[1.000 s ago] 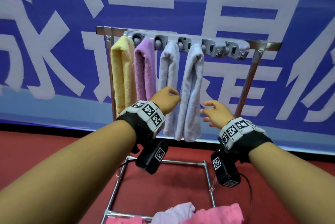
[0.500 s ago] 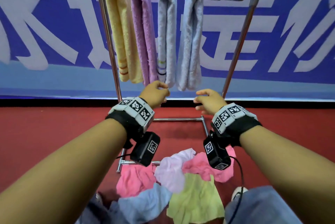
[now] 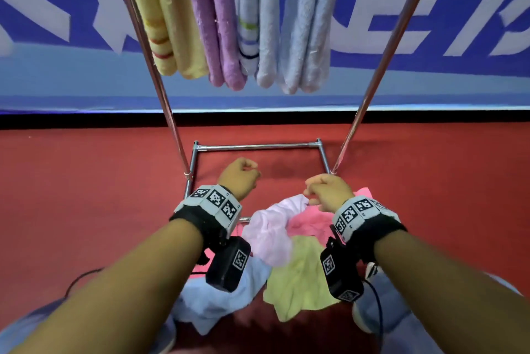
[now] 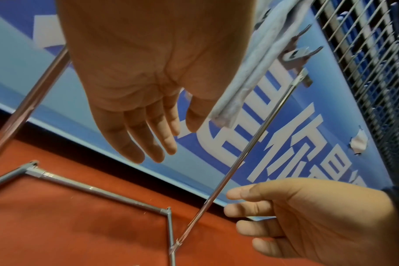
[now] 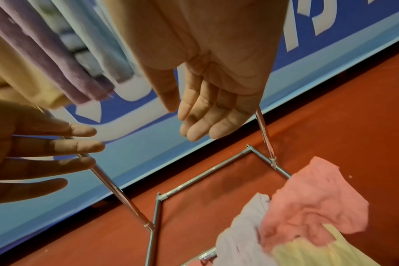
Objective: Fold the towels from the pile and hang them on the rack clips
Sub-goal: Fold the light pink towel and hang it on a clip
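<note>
Head cam first: both forearms reach forward and down over the towel pile (image 3: pixel 289 256) on the red floor (image 3: pixel 86 196). The left hand (image 3: pixel 239 178) looks loosely curled from behind, and the right hand (image 3: pixel 329 191) sits just above the pale lilac towel (image 3: pixel 269 233), close to its upper edge, though I can't tell if it's actually touching. The pile is right under and behind the fingers: pink, lilac, yellow-green and light blue, all crumpled. Beyond the fingertips, four folded towels (image 3: pixel 249 23) hang on the rack (image 3: pixel 169 112), long axis straight down, yellow, purple, then two pale blue ones.

Left wrist cam: the left hand's fingers (image 4: pixel 137 140) are relaxed and slightly spread, thumb apart, holding nothing. The right hand (image 4: pixel 307 221) is off to the side, also loose and empty. The rack's base bar lies below the fingertips.

Right wrist cam: the right hand's fingers (image 5: pixel 205 115) are gently bent, close together, holding nothing. The pink towel (image 5: pixel 312 203) and the lilac one are below the fingertips, and the hanging towels are up past the thumb.
</note>
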Demonstrator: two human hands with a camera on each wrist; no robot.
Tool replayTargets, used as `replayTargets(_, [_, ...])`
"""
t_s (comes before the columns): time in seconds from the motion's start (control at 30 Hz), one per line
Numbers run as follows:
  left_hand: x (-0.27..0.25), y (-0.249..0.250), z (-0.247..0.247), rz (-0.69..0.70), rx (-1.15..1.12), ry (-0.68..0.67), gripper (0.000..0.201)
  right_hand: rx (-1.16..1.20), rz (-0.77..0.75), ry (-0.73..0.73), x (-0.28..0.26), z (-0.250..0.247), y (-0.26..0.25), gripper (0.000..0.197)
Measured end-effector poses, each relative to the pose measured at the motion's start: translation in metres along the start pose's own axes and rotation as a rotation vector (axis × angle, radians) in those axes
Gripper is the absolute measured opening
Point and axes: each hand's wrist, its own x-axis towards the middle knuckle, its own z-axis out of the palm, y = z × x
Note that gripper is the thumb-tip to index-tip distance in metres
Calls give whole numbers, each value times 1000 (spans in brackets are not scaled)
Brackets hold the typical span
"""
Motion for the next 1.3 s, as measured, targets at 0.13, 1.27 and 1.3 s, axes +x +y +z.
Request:
replayTargets(0.13, [34,-58,9,-129,25,-15,12,-75,98,-41,36,25,45,17])
replayTargets(1.27, [181,-359,175,-384,342,-417,72,-676,200,-366,221,169,308,33])
replayTargets(1.3, [180,-358,178,-380,317,-407,73,-710,170,-406,218,170,306,27])
